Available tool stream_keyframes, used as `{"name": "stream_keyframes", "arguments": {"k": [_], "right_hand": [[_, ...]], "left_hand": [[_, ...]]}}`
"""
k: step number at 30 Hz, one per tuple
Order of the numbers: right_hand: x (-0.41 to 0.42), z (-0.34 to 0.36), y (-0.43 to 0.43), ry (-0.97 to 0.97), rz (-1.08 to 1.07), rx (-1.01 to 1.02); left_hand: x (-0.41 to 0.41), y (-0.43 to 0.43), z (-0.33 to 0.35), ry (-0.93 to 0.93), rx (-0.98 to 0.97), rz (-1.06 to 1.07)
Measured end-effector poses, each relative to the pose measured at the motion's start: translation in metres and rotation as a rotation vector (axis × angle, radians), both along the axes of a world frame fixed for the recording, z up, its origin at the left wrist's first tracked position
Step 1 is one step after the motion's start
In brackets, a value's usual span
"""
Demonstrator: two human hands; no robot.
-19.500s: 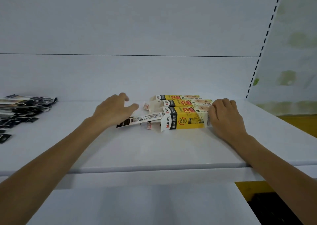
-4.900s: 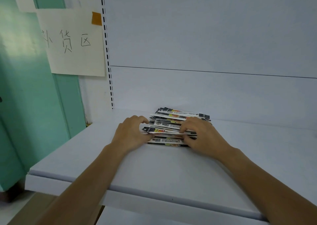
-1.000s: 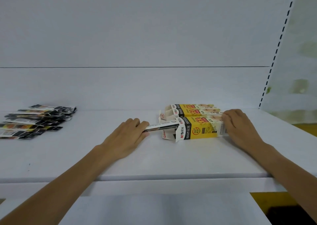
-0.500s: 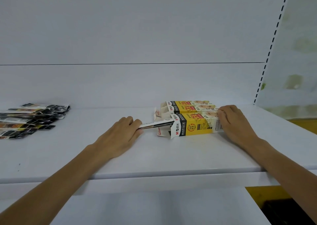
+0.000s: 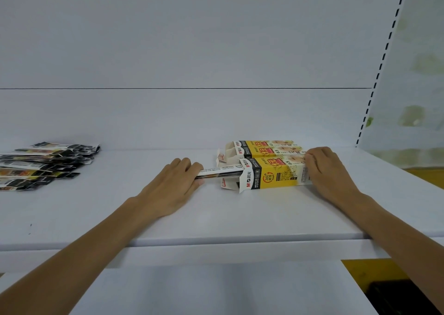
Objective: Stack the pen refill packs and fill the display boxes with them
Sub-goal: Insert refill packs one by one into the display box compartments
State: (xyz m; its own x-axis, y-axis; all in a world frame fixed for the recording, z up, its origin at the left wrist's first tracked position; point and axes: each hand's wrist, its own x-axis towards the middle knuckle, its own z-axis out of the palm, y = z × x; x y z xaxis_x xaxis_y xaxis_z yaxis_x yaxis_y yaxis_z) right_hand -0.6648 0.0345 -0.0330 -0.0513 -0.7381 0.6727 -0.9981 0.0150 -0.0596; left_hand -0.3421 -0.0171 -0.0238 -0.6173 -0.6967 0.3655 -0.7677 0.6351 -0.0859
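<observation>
Both forearms reach forward, bare and nearly straight; the left hand [image 5: 173, 185] lies palm down, fingers over and thumb under one end of the refill packs [image 5: 219, 172] (a flat pinch); the right hand [image 5: 329, 170] curls its fingers round the right end of the display box [image 5: 276, 176]

From my feed this reads as a shop aisle. I'm looking at a white metal retail shelf [image 5: 216, 218] with a plain white back panel [image 5: 192, 38] behind it. At 2 o'clock runs a slotted upright [image 5: 384, 57] with its column of bracket slots, the kind store racking uses. A lower shelf [image 5: 216, 290] shows at 6 o'clock. Printed yellow display boxes [image 5: 276, 177] lie at 1 o'clock near the back panel, and packaged pen refill packs [image 5: 48, 163] are heaped at 9 o'clock, all branded stationery goods.
</observation>
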Motion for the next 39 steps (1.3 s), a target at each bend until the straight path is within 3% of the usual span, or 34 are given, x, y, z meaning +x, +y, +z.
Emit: {"name": "stream_keyframes", "arguments": {"k": [2,5,10,12,15,19,33,39], "right_hand": [[0.002,0.001,0.0,-0.066,0.034,0.055],[-0.007,-0.003,-0.003,0.012,0.05,0.171],[-0.01,-0.009,-0.007,0.227,-0.001,0.043],[-0.01,-0.009,-0.007,0.214,-0.036,-0.013],[-0.011,-0.009,-0.007,0.194,-0.014,-0.009],[-0.019,-0.011,-0.009,0.328,0.03,0.047],[-0.025,-0.016,-0.018,0.501,0.038,-0.108],[-0.028,-0.019,-0.021,0.503,0.045,-0.146]], "left_hand": [[-0.002,0.0,0.001,0.002,0.023,0.004],[-0.013,-0.001,0.003,0.009,0.018,0.0],[-0.036,-0.007,0.002,-0.026,0.035,0.03],[-0.041,-0.008,0.003,-0.027,0.053,0.037],[-0.044,-0.006,0.005,-0.051,0.042,0.04],[-0.037,-0.006,0.008,-0.044,0.003,0.026],[0.013,-0.01,-0.003,0.199,0.159,0.078],[0.017,-0.008,-0.003,0.325,0.104,0.065]]}}
